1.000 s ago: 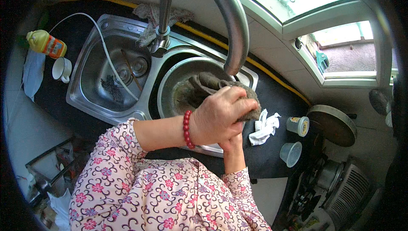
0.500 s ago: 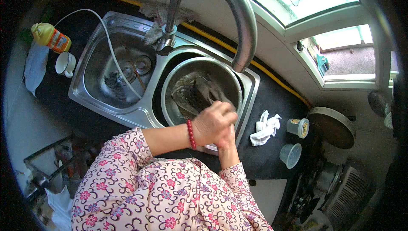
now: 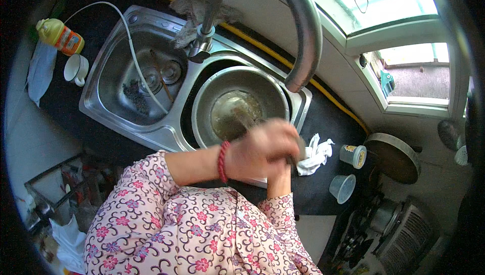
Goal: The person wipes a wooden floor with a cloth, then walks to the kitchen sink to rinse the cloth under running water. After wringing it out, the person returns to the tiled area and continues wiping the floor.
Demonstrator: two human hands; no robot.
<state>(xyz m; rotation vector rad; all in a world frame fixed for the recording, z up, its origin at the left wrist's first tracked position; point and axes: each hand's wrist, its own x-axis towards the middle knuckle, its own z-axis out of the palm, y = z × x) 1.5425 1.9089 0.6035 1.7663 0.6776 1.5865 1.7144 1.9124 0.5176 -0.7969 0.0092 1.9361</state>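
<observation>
My left hand [image 3: 262, 146], with a red bead bracelet at the wrist, is closed and smeared by motion over the near right rim of a round metal basin [image 3: 202, 88]. Crossed beneath it is my right hand [image 3: 279, 168], mostly hidden and closed against it. Both grip a dark grey cloth [image 3: 302, 149], of which only a small piece shows beside the fingers. A blurred streak, apparently water, runs from the hands into the cloudy water [image 3: 233, 108] in the basin. The basin sits in the right bowl of a steel double sink [image 3: 174, 131].
A tall curved faucet [image 3: 308, 37] arches over the basin. A white hose [image 3: 130, 47] and a thin stick [image 3: 162, 80] lie in the left bowl. White cloth [image 3: 317, 154] and two plastic tubs [image 3: 352, 156] stand right; a yellow bottle [image 3: 59, 36] and white cup [image 3: 77, 70] left.
The dark cloth has come up out of the basin, uncovering the water. Both hands have moved slightly right and nearer to me, with the cloth bunched in them.
</observation>
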